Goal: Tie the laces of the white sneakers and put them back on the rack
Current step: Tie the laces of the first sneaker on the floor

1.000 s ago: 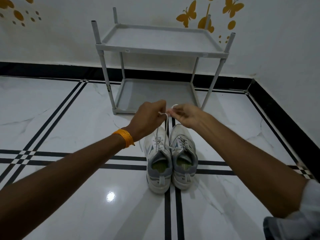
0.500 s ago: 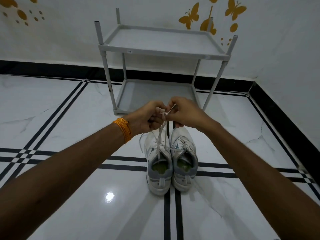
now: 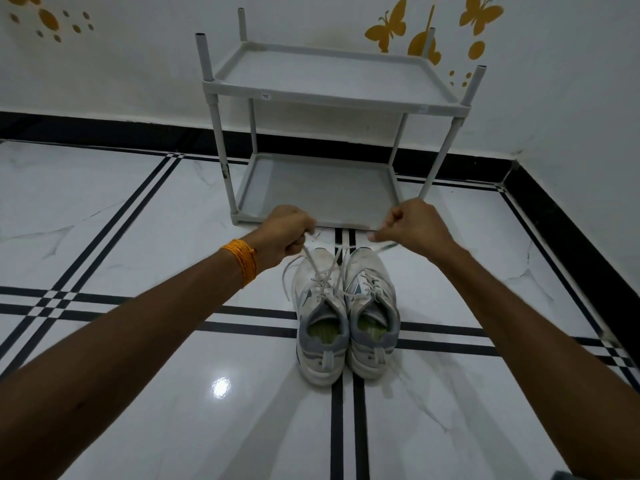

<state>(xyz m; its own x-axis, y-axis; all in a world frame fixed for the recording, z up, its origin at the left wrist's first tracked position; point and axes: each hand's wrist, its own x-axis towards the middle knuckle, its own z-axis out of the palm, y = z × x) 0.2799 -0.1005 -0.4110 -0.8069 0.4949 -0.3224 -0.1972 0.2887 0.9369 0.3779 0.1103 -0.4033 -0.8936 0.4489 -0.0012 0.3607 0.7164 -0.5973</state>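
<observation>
White marble floor tiles [image 3: 138,237] crossed by double black lines fill the scene, bounded at the far side and the right by a black skirting band beneath a pale wall with yellow butterfly decals [image 3: 388,27]. Against the far wall stands a grey two-shelf rack [image 3: 332,98], both of its shelves bare.

Near the middle of the floor, just in front of the rack's lower shelf, a pair of white sneakers [image 3: 346,317] sits side by side and touching, toes pointing away toward the rack, heels nearest the viewer, greenish insoles showing.

Both arms reach out over the shoes. The left hand [image 3: 285,237], with an orange thread band [image 3: 242,263] at the wrist, is closed into a fist around one end of a white lace [image 3: 320,271] that rises from the left shoe. The right hand [image 3: 414,226] is likewise closed, pinching the other lace end between thumb and fingers. The hands are held well apart, left and right of the shoes' toes, and the two strands cross over the left sneaker's tongue and run taut up to each fist. A loose loop of lace hangs off the left shoe's outer side.
</observation>
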